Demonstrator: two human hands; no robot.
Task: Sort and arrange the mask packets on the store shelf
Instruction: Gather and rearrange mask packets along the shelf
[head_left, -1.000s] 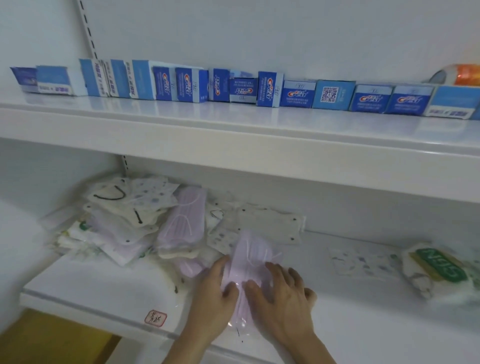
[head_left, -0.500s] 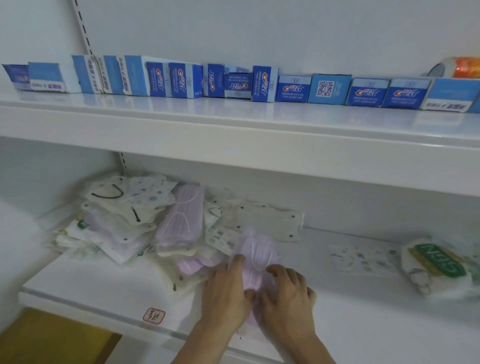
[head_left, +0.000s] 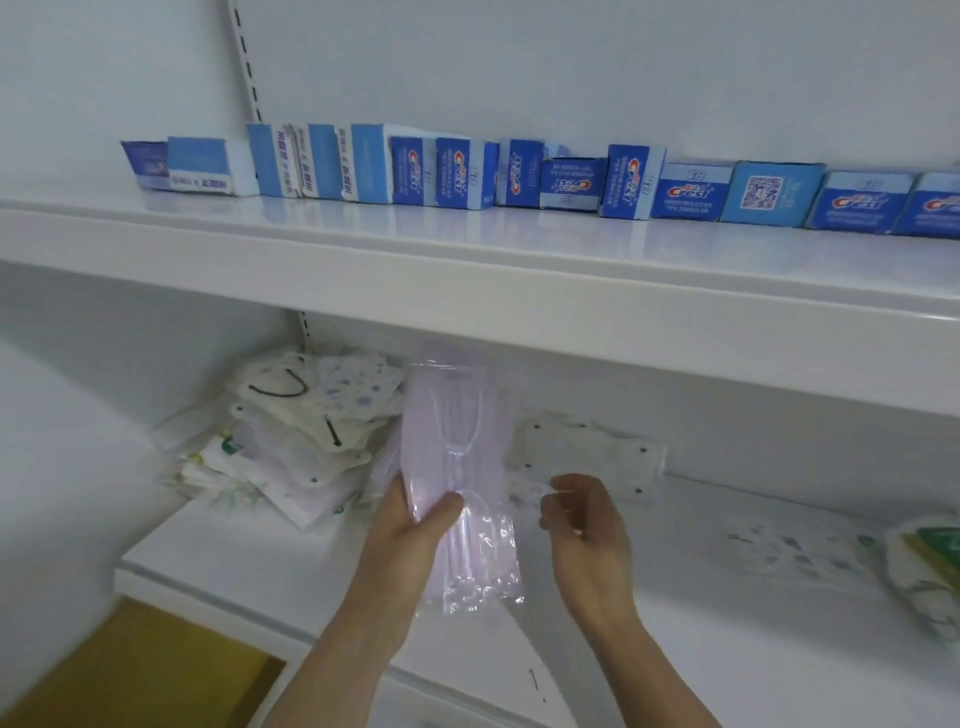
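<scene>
My left hand (head_left: 415, 525) grips a stack of pink mask packets (head_left: 457, 447) in clear wrap and holds it upright above the lower shelf (head_left: 218, 566). My right hand (head_left: 584, 530) hovers just right of the stack with its fingers loosely curled; I cannot tell whether it pinches a thin clear wrapper edge. A heap of white and patterned mask packets (head_left: 301, 431) lies at the left of the shelf. One white packet (head_left: 592, 452) leans against the back wall behind my right hand. A patterned packet (head_left: 795, 556) lies flat to the right.
The upper shelf (head_left: 467, 280) overhangs close above, lined with blue toothpaste boxes (head_left: 519, 176). A white and green pack (head_left: 930, 566) sits at the right edge of the lower shelf. A yellow surface (head_left: 130, 670) shows below left.
Both hands were pressing pink packets flat on the shelf. Now my left hand has lifted the pink stack upright and my right hand has come off it.
</scene>
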